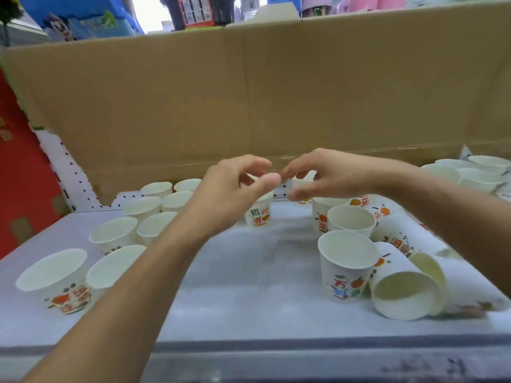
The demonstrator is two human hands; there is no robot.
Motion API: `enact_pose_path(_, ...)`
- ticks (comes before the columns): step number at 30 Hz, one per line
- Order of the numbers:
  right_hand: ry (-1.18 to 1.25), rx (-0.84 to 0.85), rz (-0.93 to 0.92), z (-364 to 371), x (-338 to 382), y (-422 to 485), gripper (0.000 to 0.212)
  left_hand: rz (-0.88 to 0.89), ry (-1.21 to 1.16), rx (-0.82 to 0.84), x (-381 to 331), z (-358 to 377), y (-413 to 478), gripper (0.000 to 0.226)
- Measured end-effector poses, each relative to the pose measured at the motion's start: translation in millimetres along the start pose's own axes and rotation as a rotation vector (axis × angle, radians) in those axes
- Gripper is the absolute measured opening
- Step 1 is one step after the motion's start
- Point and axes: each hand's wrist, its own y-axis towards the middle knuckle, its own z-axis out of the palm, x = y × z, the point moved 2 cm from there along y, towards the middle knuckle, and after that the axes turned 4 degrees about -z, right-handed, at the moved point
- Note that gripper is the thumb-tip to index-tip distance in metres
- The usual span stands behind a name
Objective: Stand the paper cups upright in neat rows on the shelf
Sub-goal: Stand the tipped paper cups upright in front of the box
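Our left hand (pixel 235 189) sits at the centre of the frame, loosely curled. Its thumb and fingers are apart and nothing shows between them. Directly under its thumb a printed cup (pixel 260 215) stands upright, but we cannot tell whether the thumb touches the rim.

Our right hand (pixel 326 175) is just right of centre, and its fingertips nearly meet those of the left. Its forefinger and thumb sit on either side of a white cup (pixel 303 180) at the back. We cannot tell whether they actually pinch it.

To the left of the hands, upright cups (pixel 113 233) stand in rows running from the back down to the lower left of the frame. To the right, two upright cups (pixel 347 261) stand close together. Beside them, toppled cups (pixel 401 294) lie on their sides with their mouths towards us, in the lower right.

Further cups (pixel 470 172) cluster at the right edge. All of them rest on the pale shelf (pixel 249 277). A tall cardboard sheet (pixel 249 92) rises behind, and a red panel (pixel 16 189) sits at the left edge.
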Motion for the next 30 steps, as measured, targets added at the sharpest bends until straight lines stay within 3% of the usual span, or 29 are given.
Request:
enact_pose_path(4,0.025,0.023,0.079,-12.2,-15.0,-48.1,0.052,-0.022,-0.214,0.143,-24.4,43.2,-45.9,0.064)
enact_pose_path(7,-0.020,0.062,0.184,-15.3,-27.4,-71.8,0.054,-0.053,-0.132,0.236,-34.3,73.0,-60.8,0.096)
enact_pose_path(9,-0.078,0.078,0.247,-14.3,-31.7,-80.7,0.056,-0.057,-0.073,0.248,-41.7,87.8,-63.8,0.104)
enact_pose_path(17,-0.105,0.103,0.295,-0.3,-27.3,-76.7,0.078,-0.089,-0.008,0.181,-37.4,85.9,-54.4,0.076)
enact_pose_path(20,-0.103,0.090,0.337,2.8,-24.5,-75.4,0.079,-0.175,0.033,0.080,-16.7,56.3,-45.0,0.068)
enact_pose_path(24,-0.139,0.056,0.412,6.0,-15.5,-74.8,0.084,-0.314,0.095,0.036,13.5,13.1,-28.6,0.070)
enact_pose_path(30,-0.228,-0.035,0.441,14.9,3.5,-68.9,0.082,-0.358,0.355,0.111,36.4,-6.4,-19.0,0.073)
